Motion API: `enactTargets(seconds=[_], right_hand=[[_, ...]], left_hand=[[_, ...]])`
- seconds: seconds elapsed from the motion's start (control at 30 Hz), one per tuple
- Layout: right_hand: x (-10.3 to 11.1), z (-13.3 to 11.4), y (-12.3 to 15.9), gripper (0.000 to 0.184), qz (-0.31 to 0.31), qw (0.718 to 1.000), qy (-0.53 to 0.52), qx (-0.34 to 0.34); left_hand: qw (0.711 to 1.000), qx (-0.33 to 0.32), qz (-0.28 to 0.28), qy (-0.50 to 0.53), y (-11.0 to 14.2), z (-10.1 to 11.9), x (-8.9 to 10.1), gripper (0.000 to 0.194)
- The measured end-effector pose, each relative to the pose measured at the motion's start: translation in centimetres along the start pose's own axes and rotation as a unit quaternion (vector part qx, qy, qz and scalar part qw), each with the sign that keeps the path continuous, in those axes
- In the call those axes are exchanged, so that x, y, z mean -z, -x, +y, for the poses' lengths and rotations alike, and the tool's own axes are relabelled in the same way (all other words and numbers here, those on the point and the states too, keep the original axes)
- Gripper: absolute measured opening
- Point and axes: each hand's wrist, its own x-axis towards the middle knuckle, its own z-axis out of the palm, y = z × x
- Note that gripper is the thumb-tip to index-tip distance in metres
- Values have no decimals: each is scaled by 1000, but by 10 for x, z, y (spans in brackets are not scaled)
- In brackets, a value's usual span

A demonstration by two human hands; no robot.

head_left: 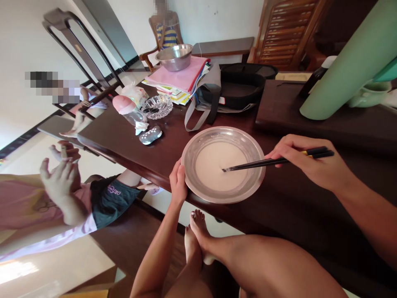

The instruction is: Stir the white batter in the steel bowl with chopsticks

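A wide metal bowl (pixel 257 186) rests by the near edge of the dark table, with a pale, creamy liquid (pixel 214 161) in its bottom. My left hand (pixel 179 182) grips the bowl's left rim, its fingers partly hidden behind and under the rim. In my right hand (pixel 310 159) is a pair of black chopsticks (pixel 254 165) with gold bands near the top ends. They slant across the bowl's right rim, and their tips dip into the liquid near its middle.
Beyond the bowl lie a grey-and-black bag (pixel 238 91), a glass ashtray (pixel 157 106), a dark patterned case (pixel 150 135) and a pink-capped bottle (pixel 127 109). Another metal bowl (pixel 175 58) sits on a pink folder (pixel 182 76). A green cylinder (pixel 341 66) stands right. Another person's hands (pixel 60 174) are at left.
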Motion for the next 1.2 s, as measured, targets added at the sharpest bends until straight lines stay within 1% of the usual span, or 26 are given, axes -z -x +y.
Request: enactTargets(seconds=[0.07, 0.1, 0.17, 0.23, 0.27, 0.33, 0.43, 0.5, 0.57, 0.63, 0.7, 0.77, 0.8, 0.87, 0.93, 1.0, 1.13, 1.2], right_hand=[[-1, 1, 0, 19, -26, 1000, -3, -4], [-1, 1, -1, 18, -29, 1000, 2, -6], [-1, 0, -1, 18, -12, 1000, 11, -11], [1, -2, 0, 23, 10, 1000, 5, -13], [1, -2, 0, 25, 12, 1000, -1, -13], [0, -2, 0, 25, -6, 1000, -12, -15], [-1, 0, -1, 19, -38, 999, -2, -15], [-1, 1, -1, 19, -24, 1000, 12, -15], [1, 0, -1, 22, 5, 1000, 11, -12], [2, -2, 0, 26, 10, 1000, -5, -10], [1, -2, 0, 25, -14, 1000, -17, -11], [-1, 0, 0, 19, -45, 999, -16, -10], [-2, 1, -1, 16, -50, 999, -11, -6], [-2, 2, -1, 14, -37, 999, 4, 1], [-1, 2, 0, 18, -8, 1000, 11, 4], [-1, 1, 1, 22, -1, 1000, 3, 1], [-2, 2, 1, 18, -48, 999, -13, -4], [-3, 2, 1, 16, -44, 999, -1, 1]], left_hand=[[1000, -1, 0, 0, 0, 0, 0, 47], [1000, -1, 1, 2, 0, 0, 0, 47], [1000, 2, 2, 5, 0, 0, 0, 46], [1000, 9, 1, 8, 0, 0, 0, 47], [1000, 10, 0, 8, 0, 0, 0, 47], [1000, 9, 0, 7, 0, 1, 0, 48], [1000, 3, 4, 1, 0, 2, 0, 47], [1000, 2, 4, 0, 0, 3, 0, 45], [1000, -1, 2, 2, 0, 3, 0, 44], [1000, -3, 0, 5, 0, 2, 0, 44], [1000, -6, 0, 5, 0, 2, -1, 45], [1000, -6, 2, 2, 0, 1, 0, 45], [1000, -5, 2, 0, 1, 1, 0, 45], [1000, -3, 1, -2, 1, 2, 0, 46], [1000, -2, 1, -3, 1, 2, 0, 47], [1000, 2, 2, -4, 1, 2, 0, 48], [1000, 4, 7, -6, 1, 2, 0, 47], [1000, 0, 8, -8, 1, 2, 0, 47]])
